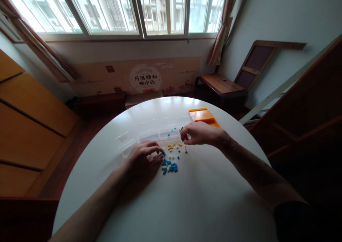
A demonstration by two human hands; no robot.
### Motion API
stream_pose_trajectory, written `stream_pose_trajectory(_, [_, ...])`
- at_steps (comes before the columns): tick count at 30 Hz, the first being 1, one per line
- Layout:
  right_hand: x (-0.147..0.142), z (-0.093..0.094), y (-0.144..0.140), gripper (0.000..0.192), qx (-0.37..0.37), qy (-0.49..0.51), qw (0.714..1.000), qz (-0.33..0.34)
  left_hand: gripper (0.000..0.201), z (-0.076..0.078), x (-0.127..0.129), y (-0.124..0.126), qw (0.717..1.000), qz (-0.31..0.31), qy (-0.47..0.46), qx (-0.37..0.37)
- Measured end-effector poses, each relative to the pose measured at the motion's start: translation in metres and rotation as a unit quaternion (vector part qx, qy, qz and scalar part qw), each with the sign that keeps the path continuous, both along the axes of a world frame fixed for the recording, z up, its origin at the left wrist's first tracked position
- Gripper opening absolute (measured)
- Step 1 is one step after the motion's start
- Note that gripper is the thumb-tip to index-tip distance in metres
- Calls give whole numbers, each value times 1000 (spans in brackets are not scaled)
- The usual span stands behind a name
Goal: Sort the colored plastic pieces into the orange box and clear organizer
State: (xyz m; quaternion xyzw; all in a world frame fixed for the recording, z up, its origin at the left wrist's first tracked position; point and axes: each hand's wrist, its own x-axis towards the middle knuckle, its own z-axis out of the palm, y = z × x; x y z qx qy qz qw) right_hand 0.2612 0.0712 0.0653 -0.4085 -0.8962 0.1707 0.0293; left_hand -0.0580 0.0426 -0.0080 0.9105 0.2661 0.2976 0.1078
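On the white round table, small blue pieces (173, 167) that look like toy bricks lie in a loose heap, with yellow pieces (170, 147) and a few pale ones scattered behind. My left hand (145, 154) is at the heap's left edge, thumb and forefinger closed around a small blue piece (162, 153). My right hand (199, 133) hovers by the right end of a clear plastic compartment tray (148, 135), fingers curled down and together. What those fingers hold, if anything, is hidden; a small dark bit shows beside them. Several blue pieces sit inside one tray compartment.
Orange plastic panels (201, 114) lie behind my right hand. The white table (187, 206) has a curved far edge. Beyond it stand a wooden chair (223, 83) at right and a printed cardboard panel (171, 78) under the window. A wooden cabinet (29, 128) is on the left.
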Motion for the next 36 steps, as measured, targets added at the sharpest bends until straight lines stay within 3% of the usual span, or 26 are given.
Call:
stream_pose_trajectory(5, [-1, 6, -9, 15, -93, -80, 992, -35, 9, -2, 1, 0, 1000, 5, 2, -3])
stream_pose_trajectory(17, [-13, 3, -14, 12, -78, -82, 994, 1, 9, -3, 0, 1, 1000, 4, 4, -3])
stream_pose_trajectory(21, [-8, 2, -8, 12, -44, -10, 999, 13, 8, -1, -1, 0, 1000, 9, 4, 5])
stream_pose_trajectory(25, [-12, -6, 1, 15, 35, 94, 995, 23, 8, -2, -2, 0, 1000, 3, 6, 8])
stream_pose_trajectory(29, [-26, -24, 8, 13, 137, 198, 970, -45, 12, -4, -4, 1, 1000, 7, 3, 6])
stream_pose_trajectory(36, [-29, -42, 15, 16, 155, 202, 962, -97, 9, -3, -2, 2, 1000, -5, -8, 7])
